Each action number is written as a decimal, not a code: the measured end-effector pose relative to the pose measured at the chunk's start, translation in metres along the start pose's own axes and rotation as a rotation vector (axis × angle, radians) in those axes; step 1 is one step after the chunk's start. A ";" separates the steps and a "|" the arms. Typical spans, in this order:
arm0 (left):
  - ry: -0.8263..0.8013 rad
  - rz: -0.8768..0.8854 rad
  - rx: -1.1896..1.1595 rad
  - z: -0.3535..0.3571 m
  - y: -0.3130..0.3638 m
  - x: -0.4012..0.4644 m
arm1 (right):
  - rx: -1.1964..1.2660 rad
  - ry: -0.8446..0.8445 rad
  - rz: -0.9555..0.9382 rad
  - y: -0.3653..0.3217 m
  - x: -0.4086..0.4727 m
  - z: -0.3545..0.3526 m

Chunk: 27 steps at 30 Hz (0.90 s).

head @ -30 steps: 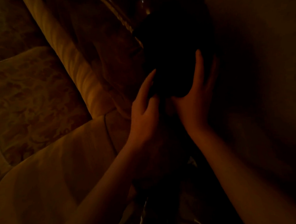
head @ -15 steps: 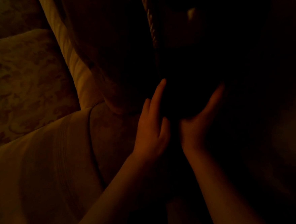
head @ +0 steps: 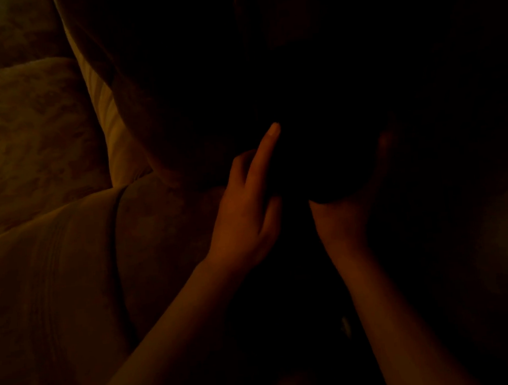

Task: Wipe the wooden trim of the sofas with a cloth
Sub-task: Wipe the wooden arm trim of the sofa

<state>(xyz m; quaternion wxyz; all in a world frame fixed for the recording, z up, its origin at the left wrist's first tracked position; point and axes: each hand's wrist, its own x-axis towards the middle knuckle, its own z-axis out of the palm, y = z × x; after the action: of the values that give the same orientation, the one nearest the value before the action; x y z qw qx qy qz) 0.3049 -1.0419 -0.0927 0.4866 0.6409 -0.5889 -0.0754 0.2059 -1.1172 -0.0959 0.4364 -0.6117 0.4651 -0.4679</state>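
Observation:
The view is very dim. A dark rounded mass (head: 325,157) sits between my two hands; I cannot tell whether it is cloth or wooden trim. My left hand (head: 245,217) touches its left side with the index finger stretched straight up and the other fingers loosely bent. My right hand (head: 341,216) cups it from below and from the right, with its fingers running up the far side, mostly lost in shadow. No cloth can be made out as a separate thing.
A patterned sofa cushion (head: 26,133) lies at the left. A pale striped padded edge (head: 106,112) runs up beside it. A smooth upholstered surface (head: 57,281) fills the lower left. The right half of the view is black.
Both hands have slid lower in the view along the dark mass. The right hand has turned from flat against its side to cupping it from underneath.

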 end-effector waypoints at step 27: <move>0.073 -0.180 0.196 0.014 -0.004 -0.009 | 1.195 -0.094 0.621 -0.006 0.016 -0.021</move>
<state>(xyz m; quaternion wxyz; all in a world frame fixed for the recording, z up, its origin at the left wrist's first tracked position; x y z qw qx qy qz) 0.2956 -1.0430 -0.1071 0.4338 0.7379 -0.5157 -0.0374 0.1885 -1.1333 -0.0833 0.8339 -0.1230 0.2611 -0.4705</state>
